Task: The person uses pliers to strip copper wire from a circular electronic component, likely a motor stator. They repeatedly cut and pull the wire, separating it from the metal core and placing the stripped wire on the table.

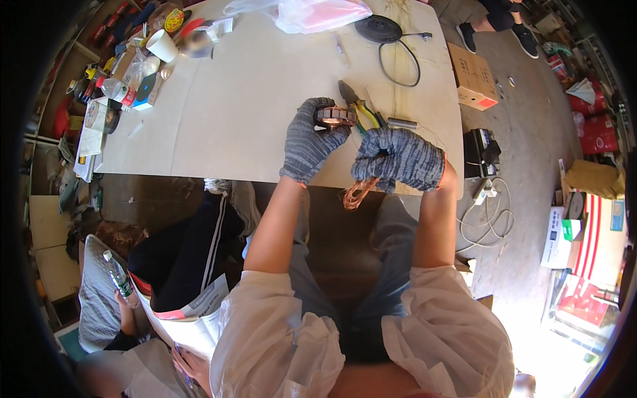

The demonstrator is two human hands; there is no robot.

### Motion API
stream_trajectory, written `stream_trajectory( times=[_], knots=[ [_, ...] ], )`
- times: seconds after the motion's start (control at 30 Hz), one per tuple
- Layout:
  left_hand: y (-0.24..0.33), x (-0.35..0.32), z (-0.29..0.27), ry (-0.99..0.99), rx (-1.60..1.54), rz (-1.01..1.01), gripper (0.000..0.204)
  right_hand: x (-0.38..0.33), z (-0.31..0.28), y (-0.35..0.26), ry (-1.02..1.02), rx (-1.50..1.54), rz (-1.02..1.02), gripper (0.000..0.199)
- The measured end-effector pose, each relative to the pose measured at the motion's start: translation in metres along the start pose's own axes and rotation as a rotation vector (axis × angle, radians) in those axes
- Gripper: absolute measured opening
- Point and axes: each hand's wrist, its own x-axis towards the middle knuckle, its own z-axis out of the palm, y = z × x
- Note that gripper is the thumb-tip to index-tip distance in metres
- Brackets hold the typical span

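Both my hands wear grey knitted work gloves. Closed at the table's near part, my left hand point(310, 140) holds a small round motor stator point(336, 117) with metal segments and copper-coloured parts. To its right, my right hand point(398, 159) has its fingers curled round a bundle of copper wire point(359, 195), whose loops hang down past the table edge. Part of the bundle is hidden inside the glove. Just beyond my hands lie pliers point(361, 109) with yellow and green handles. A grey cylinder point(402, 123) with thin wires rests beside them.
The pale table point(232, 113) carries a black disc point(378, 29) with a cable, plastic bags point(318, 13), a white cup point(162, 46) and a bottle point(116, 90). A cardboard box point(472, 76) stands on the floor at right. A person point(192, 239) sits close on my left.
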Motion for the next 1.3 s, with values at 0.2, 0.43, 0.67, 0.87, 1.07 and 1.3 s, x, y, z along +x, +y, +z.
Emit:
stream_trajectory(
  times=[0.2,0.43,0.67,0.87,1.07,1.3],
  knots=[
    [-0.001,-0.004,0.001,-0.083,-0.158,-0.002,0.040,-0.004,-0.003,-0.007,-0.036,-0.349,-0.007,0.023],
    [0.011,-0.006,0.002,-0.126,-0.244,-0.071,0.033,0.024,-0.016,0.020,1.040,-0.581,0.125,0.022],
    [0.008,-0.005,-0.003,-0.190,0.021,-0.095,0.044,0.061,-0.001,0.024,1.046,0.686,-0.159,0.015],
    [-0.020,-0.003,-0.006,-0.393,0.084,0.093,0.052,0.071,-0.027,0.092,1.282,-0.257,-0.135,0.027],
    [-0.006,0.000,-0.008,-0.166,-0.651,-0.188,0.035,0.048,-0.049,0.098,1.047,-0.089,-0.226,0.023],
    [-0.008,0.003,-0.020,-0.084,-0.459,-0.274,0.047,0.007,-0.002,0.010,-0.046,0.039,0.107,0.028]
  ],
)
